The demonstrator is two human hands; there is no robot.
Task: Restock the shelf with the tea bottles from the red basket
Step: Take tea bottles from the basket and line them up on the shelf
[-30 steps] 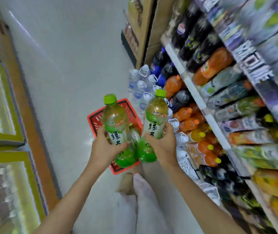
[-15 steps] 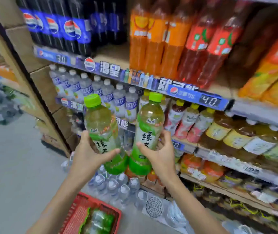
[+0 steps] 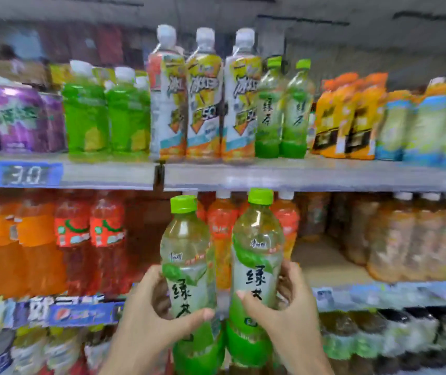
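My left hand (image 3: 146,320) grips the left tea bottle (image 3: 186,266), fingers and thumb curled round its label. My right hand (image 3: 289,320) grips the right tea bottle (image 3: 257,261) the same way. Both are upright, side by side, caps just under the front edge of the upper shelf (image 3: 297,177). Two matching bottles (image 3: 284,112) already stand at that edge, beside the iced-tea bottles (image 3: 205,104). Neither held bottle is placed yet. The red basket is out of view, so remaining stock is unknown. The view is blurry, but there is probably room behind that pair.

We see upper shelf (image 3: 297,175): two green tea bottles (image 3: 295,112) standing; iced-tea bottles (image 3: 204,104) just left of them, orange packs (image 3: 349,115) right.
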